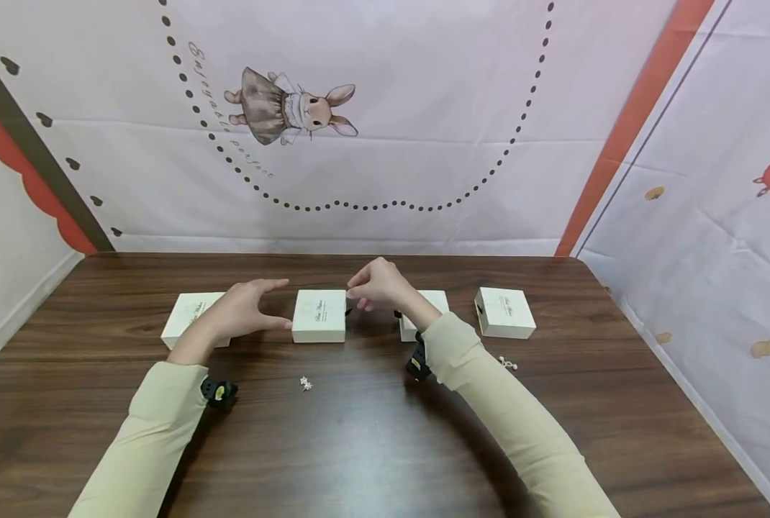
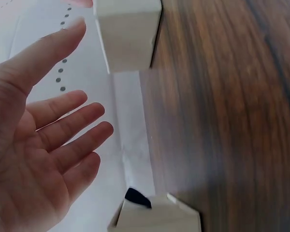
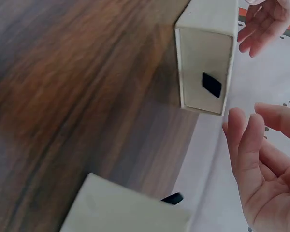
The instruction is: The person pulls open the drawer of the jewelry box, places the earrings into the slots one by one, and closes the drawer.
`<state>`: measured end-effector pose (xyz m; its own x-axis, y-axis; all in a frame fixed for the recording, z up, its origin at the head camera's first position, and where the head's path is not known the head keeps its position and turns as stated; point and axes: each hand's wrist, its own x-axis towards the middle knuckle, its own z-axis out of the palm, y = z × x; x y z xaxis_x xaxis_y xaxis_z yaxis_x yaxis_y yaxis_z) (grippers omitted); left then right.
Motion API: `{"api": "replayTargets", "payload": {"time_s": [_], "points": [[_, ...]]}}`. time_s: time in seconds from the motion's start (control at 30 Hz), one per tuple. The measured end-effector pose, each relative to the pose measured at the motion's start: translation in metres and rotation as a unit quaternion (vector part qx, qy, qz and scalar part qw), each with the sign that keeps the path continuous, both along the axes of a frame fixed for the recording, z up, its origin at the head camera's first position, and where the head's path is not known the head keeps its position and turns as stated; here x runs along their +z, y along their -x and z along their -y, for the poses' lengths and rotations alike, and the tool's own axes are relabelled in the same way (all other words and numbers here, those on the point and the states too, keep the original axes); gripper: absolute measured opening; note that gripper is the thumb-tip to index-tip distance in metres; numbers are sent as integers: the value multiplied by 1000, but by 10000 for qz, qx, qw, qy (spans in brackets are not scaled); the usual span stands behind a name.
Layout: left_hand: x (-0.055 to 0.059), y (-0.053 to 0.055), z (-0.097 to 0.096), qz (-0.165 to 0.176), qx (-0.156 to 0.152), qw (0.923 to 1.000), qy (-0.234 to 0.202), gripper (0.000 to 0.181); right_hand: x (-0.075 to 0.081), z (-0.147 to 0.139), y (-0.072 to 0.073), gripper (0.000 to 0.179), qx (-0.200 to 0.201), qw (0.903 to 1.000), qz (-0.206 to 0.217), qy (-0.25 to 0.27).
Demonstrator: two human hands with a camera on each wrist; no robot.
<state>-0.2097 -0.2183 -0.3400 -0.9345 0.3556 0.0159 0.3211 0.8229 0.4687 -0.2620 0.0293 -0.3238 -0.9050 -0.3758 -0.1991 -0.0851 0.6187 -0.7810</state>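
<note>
A white drawer-style box (image 1: 319, 316) with small print on its lid sits between my hands. My left hand (image 1: 242, 309) hovers at its left, thumb and fingers spread, holding nothing; the left wrist view shows its bare palm (image 2: 36, 159). Just off the box's right end is my right hand (image 1: 380, 283), its fingers loosely bent; in the right wrist view nothing shows between the fingers (image 3: 251, 140). That box end, facing the right wrist camera, carries a black pull tab (image 3: 211, 84). Nearer me lies a small white flower-like trinket (image 1: 305, 383).
Another white box (image 1: 187, 313) is partly behind my left hand, and a third (image 1: 433, 301) partly behind my right wrist. At the far right stands one more box (image 1: 505, 313), with a small white trinket (image 1: 507, 363) nearer me. A printed cloth (image 1: 385, 173) hangs behind the table.
</note>
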Motion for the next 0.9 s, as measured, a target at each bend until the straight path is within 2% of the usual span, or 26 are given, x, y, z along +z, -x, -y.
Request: {"api": "replayTargets", "payload": {"time_s": [0.3,0.53,0.9], "points": [[-2,4,-15,21,-170,9998,-39,84,-3,-3,-4,16,499,9977,142,-435],[-5,9,-23,62,-331,9994,-112,89,-9,-3,-3,15,549,9971,232,-473],[-12,12,-30,164,-371,9992,-63,90,-19,1,-3,11,626,9973,185,-321]]}}
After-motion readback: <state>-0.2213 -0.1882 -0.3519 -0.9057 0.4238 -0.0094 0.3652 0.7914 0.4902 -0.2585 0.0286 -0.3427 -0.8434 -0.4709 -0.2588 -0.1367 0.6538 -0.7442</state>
